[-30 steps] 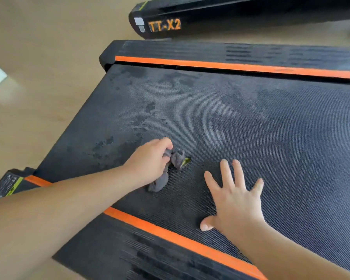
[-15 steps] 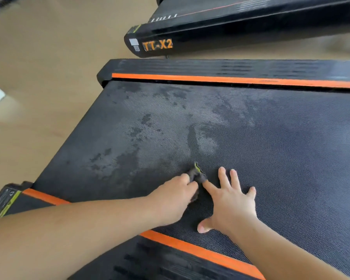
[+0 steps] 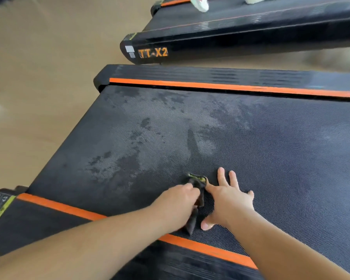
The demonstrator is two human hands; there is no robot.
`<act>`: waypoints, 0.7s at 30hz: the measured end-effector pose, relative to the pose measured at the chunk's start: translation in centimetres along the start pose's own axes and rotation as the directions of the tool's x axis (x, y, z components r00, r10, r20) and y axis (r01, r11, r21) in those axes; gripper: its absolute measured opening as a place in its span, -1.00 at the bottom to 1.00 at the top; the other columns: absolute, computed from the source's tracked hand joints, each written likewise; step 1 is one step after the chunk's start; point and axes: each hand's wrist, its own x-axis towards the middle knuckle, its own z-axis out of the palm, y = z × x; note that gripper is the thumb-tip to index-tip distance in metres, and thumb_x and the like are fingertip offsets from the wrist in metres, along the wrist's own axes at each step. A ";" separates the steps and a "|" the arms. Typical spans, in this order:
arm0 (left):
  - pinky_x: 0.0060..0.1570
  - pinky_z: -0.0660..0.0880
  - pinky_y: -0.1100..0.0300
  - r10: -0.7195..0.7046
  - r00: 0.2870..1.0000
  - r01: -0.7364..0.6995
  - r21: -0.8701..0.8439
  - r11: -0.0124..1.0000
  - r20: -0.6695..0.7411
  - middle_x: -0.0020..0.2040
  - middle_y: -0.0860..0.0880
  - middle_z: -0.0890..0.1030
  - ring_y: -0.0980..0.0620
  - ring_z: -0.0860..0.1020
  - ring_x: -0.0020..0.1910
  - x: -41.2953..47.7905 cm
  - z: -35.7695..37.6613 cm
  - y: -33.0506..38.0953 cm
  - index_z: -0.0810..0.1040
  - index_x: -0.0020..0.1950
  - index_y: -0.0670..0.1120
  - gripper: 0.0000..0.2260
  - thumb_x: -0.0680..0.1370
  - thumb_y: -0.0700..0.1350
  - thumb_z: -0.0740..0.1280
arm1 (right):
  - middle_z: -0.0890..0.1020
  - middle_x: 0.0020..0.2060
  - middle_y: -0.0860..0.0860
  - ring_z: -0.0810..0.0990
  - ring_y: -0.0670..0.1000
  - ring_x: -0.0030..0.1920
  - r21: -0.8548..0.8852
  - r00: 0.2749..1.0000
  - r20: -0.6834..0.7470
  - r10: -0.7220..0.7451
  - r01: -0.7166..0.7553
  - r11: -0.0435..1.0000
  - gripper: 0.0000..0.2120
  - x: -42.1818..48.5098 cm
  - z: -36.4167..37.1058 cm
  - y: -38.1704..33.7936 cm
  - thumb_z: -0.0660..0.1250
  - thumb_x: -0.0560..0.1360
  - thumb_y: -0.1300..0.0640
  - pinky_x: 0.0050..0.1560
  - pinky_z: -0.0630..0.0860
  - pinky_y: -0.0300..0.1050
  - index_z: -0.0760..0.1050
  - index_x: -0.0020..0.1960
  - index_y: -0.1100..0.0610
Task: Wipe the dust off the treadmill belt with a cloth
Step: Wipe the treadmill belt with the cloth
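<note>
The dark cloth lies bunched on the treadmill belt, its long axis running from the near orange stripe toward the far side. The left hand grips it with closed fingers, hiding part of it. The right hand rests flat just beside, fingers spread.

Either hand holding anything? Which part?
Left hand grips the bunched cloth around its middle. Right hand lies flat on the belt, holding nothing.
</note>
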 end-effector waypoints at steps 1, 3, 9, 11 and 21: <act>-0.01 0.44 -0.08 0.001 1.000 0.000 0.012 1.000 -0.012 0.09 -0.08 0.48 -0.14 0.50 0.13 0.0 -0.2 -0.6 0.41 0.04 -0.05 -0.92 0.63 -0.06 0.22 | -0.37 0.63 -0.01 -0.38 0.18 0.63 0.001 1.000 0.002 -0.005 0.005 1.000 0.26 0.0 0.0 0.1 0.64 0.20 -0.28 0.43 0.10 0.60 -0.14 0.62 -0.31; -0.06 0.40 -0.05 -0.118 0.992 0.119 0.024 0.993 -0.046 0.06 -0.06 0.46 -0.13 0.48 0.12 0.9 -0.5 -2.6 0.37 -0.01 -0.03 -0.91 0.65 -0.04 0.20 | -0.39 0.62 0.00 -0.40 0.20 0.62 0.000 1.000 0.015 -0.009 0.009 1.000 0.29 0.0 0.0 0.2 0.63 0.22 -0.28 0.43 0.08 0.60 -0.22 0.62 -0.32; 0.07 0.50 -0.04 -0.484 0.842 0.454 -0.173 0.874 -0.239 0.10 -0.10 0.54 -0.16 0.56 0.10 3.6 0.4 -4.1 0.49 0.18 -0.11 -0.81 0.62 -0.07 0.25 | -0.38 0.62 0.04 -0.39 0.23 0.61 -0.003 0.999 0.026 -0.020 0.020 1.000 0.31 0.3 -0.2 0.1 0.64 0.21 -0.28 0.38 0.11 0.64 -0.24 0.63 -0.30; 0.06 0.46 -0.03 -0.366 0.917 0.338 -0.176 0.924 -0.157 0.13 -0.12 0.53 -0.17 0.54 0.11 3.4 0.8 -1.1 0.47 0.17 -0.12 -0.81 0.62 -0.06 0.25 | -0.37 0.63 0.02 -0.38 0.22 0.62 0.002 1.000 0.007 -0.025 0.025 1.000 0.31 0.3 0.0 0.3 0.64 0.21 -0.28 0.39 0.12 0.63 -0.24 0.63 -0.30; 0.00 0.51 0.02 -0.557 0.805 0.563 -0.033 0.826 -0.205 0.07 -0.11 0.53 -0.18 0.58 0.04 1.2 -2.4 -10.6 0.44 0.12 -0.10 -0.85 0.58 -0.10 0.26 | -0.38 0.62 -0.02 -0.38 0.16 0.63 0.028 1.000 -0.012 -0.018 0.018 0.999 0.31 0.3 0.1 0.4 0.63 0.20 -0.27 0.44 0.08 0.60 -0.24 0.61 -0.34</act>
